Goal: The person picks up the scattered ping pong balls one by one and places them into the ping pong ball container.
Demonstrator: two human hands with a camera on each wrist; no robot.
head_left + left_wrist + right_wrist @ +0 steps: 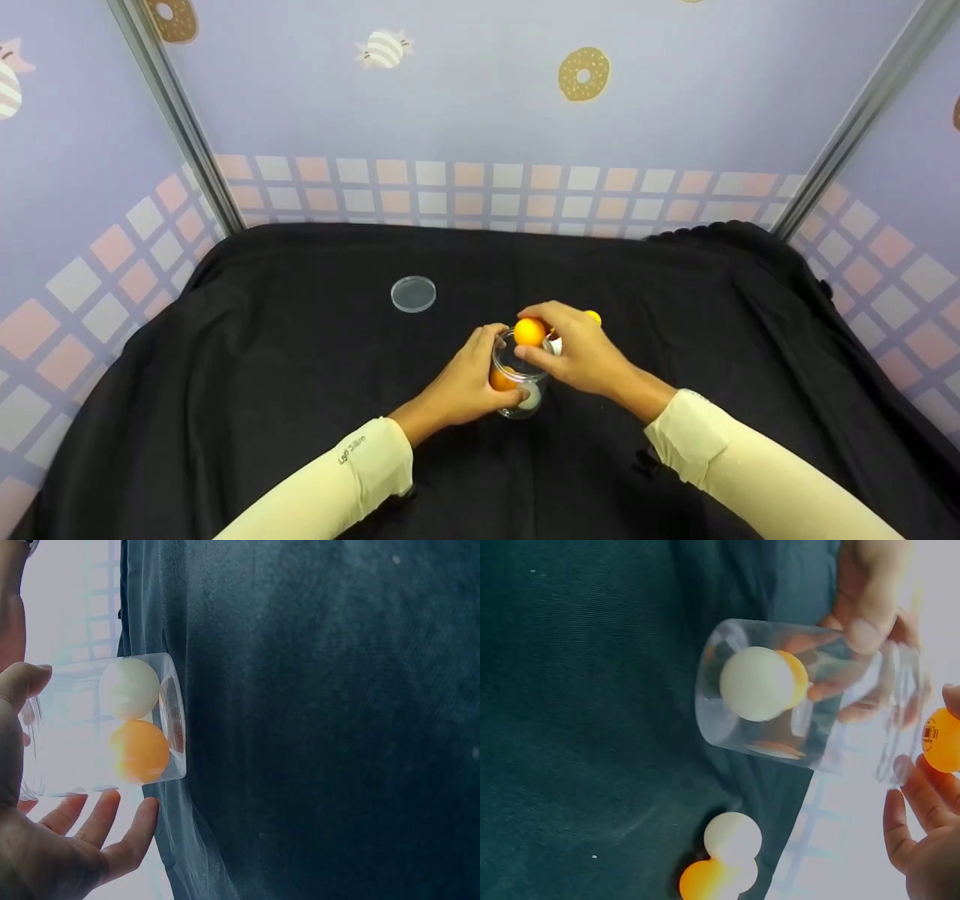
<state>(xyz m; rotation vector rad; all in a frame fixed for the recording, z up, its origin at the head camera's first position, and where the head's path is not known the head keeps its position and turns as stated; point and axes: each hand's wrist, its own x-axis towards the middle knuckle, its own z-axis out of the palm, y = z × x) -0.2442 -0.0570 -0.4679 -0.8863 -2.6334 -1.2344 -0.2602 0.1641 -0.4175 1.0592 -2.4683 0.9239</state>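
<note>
A clear plastic jar [517,409] stands on the black cloth, its mouth facing up. My left hand [469,375] grips it round the side, fingers behind and thumb in front. Inside at the bottom lie a white ball [130,688] and an orange ball [140,752], which look like table tennis balls. My right hand [581,352] pinches another orange ball [529,331] between thumb and fingers, right over the jar's mouth. In the right wrist view this held ball [943,740] shows small dark print.
Beyond my right hand, partly hidden by it, are loose balls: in the right wrist view, white ones [733,838] and an orange one [702,881] on the cloth. A clear round lid [413,294] lies farther back on the left. Patterned walls [480,112] enclose the table.
</note>
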